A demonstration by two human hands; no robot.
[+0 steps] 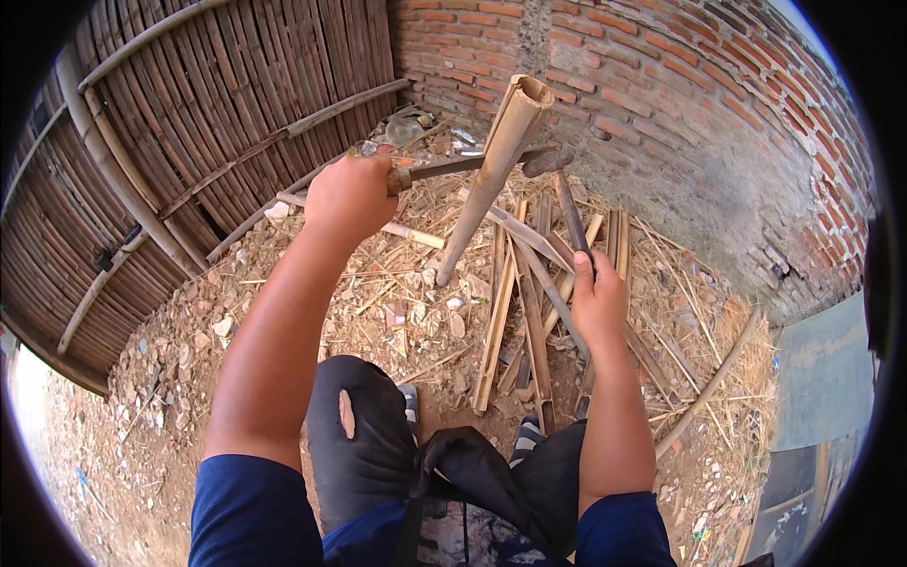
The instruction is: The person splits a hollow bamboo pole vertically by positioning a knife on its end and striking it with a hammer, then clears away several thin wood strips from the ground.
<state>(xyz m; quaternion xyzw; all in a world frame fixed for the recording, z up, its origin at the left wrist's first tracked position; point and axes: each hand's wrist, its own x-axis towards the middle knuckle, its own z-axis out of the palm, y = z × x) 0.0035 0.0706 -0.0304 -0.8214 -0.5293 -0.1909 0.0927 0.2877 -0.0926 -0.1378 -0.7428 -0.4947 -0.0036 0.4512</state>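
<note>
Between the two hands in the head view, a hollow bamboo length [493, 180] tilts steeply, upper end leaning right, just right of the nearer left hand [350, 200], whose fingers wrap the handle of a knife [446, 167], its blade showing on both sides of the bamboo. Below and to the right, the right hand [600, 300] grips a hammer [571, 206], head beside the blade's tip. The bamboo looks pale tan, open and notched on top.
</note>
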